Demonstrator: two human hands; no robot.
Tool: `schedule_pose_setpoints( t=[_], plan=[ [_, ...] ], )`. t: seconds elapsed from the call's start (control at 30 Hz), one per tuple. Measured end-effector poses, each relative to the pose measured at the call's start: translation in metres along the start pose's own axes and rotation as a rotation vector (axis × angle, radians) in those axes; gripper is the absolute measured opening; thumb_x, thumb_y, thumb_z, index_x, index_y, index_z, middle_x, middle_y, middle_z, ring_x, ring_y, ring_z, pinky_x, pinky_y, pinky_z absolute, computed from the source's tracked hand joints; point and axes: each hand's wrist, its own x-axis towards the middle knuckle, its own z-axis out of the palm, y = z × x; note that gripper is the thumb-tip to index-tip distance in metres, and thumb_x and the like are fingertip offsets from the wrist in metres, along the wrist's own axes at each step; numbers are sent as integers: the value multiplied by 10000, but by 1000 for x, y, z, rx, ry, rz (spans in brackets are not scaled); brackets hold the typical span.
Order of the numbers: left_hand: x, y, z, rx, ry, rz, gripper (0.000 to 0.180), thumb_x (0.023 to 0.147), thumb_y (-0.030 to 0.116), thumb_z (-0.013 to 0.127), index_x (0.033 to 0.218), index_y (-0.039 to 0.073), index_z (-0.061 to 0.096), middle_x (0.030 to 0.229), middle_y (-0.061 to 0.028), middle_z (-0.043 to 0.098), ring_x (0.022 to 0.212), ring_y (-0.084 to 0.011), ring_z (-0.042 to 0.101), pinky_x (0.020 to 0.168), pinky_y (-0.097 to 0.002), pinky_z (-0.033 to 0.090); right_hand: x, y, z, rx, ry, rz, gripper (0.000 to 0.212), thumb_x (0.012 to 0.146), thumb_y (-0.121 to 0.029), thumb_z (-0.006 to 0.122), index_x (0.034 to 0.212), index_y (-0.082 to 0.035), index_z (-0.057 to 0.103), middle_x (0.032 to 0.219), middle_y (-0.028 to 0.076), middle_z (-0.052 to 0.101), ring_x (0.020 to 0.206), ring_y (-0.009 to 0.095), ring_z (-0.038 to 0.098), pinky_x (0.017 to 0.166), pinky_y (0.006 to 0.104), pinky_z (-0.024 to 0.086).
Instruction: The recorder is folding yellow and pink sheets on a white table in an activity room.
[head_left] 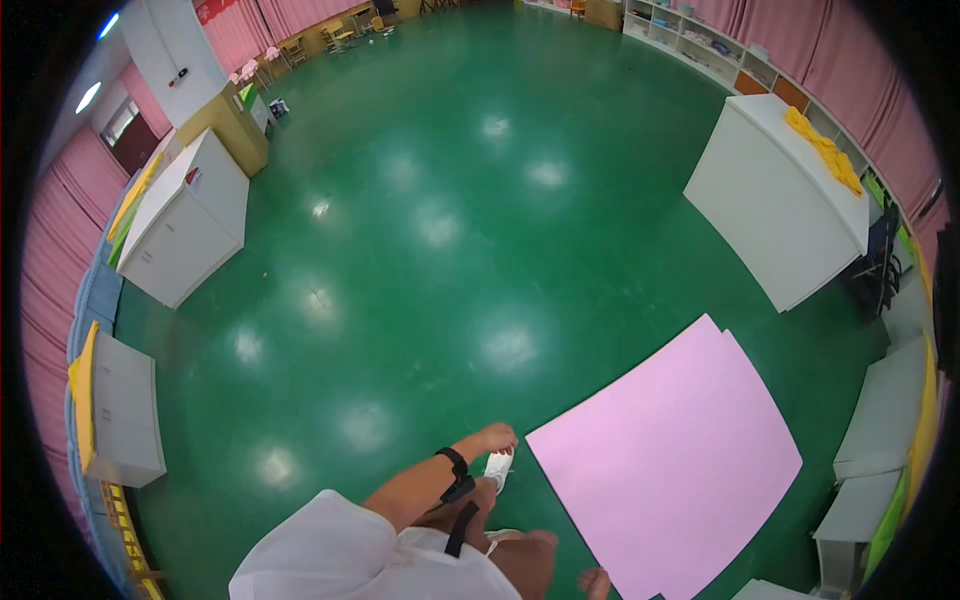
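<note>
My left hand (pixel 497 437), a black band on its wrist, hangs low over my white shoe (pixel 499 466). Its fingers curl inward with nothing visible in them, and a small gap separates it from the near-left corner of a large flat pink sheet (pixel 665 455). The sheet lies on the green floor to my right; a doubled edge at its far corner suggests a second sheet underneath. By the sheet's left edge, near the bottom of the picture, my right hand (pixel 595 583) shows only in part. Its fingers look bent, and what they grip, if anything, is hidden.
Glossy green floor (pixel 400 260) spreads ahead. White cabinets (pixel 785 205) stand at the right, one with yellow cloth (pixel 822 150) on top. More white cabinets (pixel 190 230) line the left. Low shelves (pixel 700 45) and small chairs (pixel 338 36) stand far off by pink curtains (pixel 790 35).
</note>
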Motion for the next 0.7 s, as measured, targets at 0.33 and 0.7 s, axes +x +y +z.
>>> schedule_pose_setpoints(
  t=[0.33, 0.7],
  plan=[
    [161, -99, -15, 200, 58, -180, 252, 795, 236, 527, 875, 9, 601, 745, -103, 640, 645, -194, 606, 573, -315, 483, 158, 29, 111, -247, -360, -187, 360, 886, -247, 431, 545, -137, 395, 539, 26, 389, 464, 156, 360, 445, 308, 318],
    [389, -159, 118, 178, -53, -368, 232, 799, 261, 549, 903, 54, 569, 783, -58, 614, 686, -147, 549, 630, -294, 456, 335, 68, 66, 364, 119, 495, 450, 825, -387, 550, 1058, -13, 459, 1043, 195, 551, 971, 312, 548, 825, 439, 456]
  ],
)
